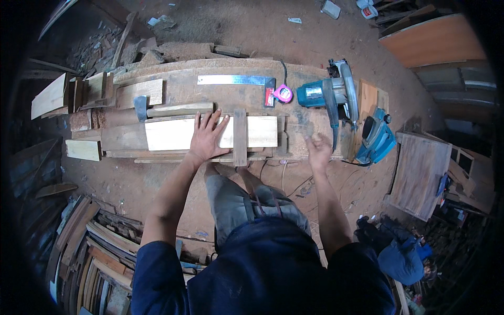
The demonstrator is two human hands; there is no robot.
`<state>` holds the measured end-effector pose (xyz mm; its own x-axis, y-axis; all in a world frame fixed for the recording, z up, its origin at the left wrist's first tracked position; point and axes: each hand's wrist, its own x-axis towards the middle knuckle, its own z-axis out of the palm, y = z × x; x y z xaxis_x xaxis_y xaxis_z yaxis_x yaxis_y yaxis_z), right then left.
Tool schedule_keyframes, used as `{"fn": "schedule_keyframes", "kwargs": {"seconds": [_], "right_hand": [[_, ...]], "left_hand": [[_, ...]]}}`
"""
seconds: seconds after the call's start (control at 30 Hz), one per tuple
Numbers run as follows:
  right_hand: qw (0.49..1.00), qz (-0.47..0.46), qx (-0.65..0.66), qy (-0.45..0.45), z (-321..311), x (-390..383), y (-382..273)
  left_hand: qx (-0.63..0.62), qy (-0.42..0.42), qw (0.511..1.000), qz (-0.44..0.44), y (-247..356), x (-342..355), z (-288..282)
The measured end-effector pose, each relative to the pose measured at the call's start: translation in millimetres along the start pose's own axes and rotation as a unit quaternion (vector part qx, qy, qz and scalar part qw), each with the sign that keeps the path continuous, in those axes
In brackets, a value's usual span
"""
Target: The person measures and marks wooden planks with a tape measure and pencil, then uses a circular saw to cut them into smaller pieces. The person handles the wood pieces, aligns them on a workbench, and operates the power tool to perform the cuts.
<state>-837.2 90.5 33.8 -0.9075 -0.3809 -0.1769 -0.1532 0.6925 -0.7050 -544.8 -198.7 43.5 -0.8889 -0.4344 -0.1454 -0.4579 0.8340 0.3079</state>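
Note:
A pale planed board (173,135) lies lengthwise along the near side of the workbench. My left hand (207,137) rests on it, palm down with fingers spread. Just right of that hand, a short dark wooden strip (240,137) lies across the board, its near end jutting past the board's edge. My right hand (318,152) is over the bench's near edge, right of the board and by the circular saw's rear end. Its fingers are curled in; whatever they may hold is too small to make out.
On the bench (231,67) are a try square (236,80), a pink tape measure (283,94), a circular saw (328,94), a teal electric planer (377,137) and a hatchet-like tool (140,107). Stacked planks (100,252) stand lower left. Another person (401,257) is at lower right.

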Motion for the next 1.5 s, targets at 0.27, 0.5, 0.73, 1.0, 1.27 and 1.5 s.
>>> {"fn": "schedule_keyframes", "kwargs": {"seconds": [0.27, 0.5, 0.73, 1.0, 1.27, 1.5], "right_hand": [[0.941, -0.303, -0.137, 0.059, -26.5, 88.6, -99.9], [0.904, -0.381, -0.185, 0.060, -20.5, 88.8, -118.7], [0.931, -0.186, -0.255, -0.182, 112.2, 92.8, -131.5], [0.934, 0.034, -0.246, -0.255, 195.8, 96.4, -167.2], [0.950, -0.275, -0.147, -0.016, 100.2, 59.7, -187.7], [0.973, -0.207, -0.098, -0.009, -24.7, 108.2, -102.5]], "left_hand": [[-0.022, 0.015, 0.999, 0.031, -7.2, 2.2, 1.1], [-0.024, -0.020, 0.999, 0.027, -9.0, 1.8, 4.2], [0.014, -0.003, 0.999, 0.045, -25.9, -6.0, -5.9], [-0.005, 0.002, 0.999, 0.035, -28.2, -3.1, -4.4], [-0.037, 0.000, 0.999, 0.035, -31.4, -0.5, -8.5], [-0.029, -0.006, 0.999, 0.035, -28.1, 1.8, -12.5]]}}
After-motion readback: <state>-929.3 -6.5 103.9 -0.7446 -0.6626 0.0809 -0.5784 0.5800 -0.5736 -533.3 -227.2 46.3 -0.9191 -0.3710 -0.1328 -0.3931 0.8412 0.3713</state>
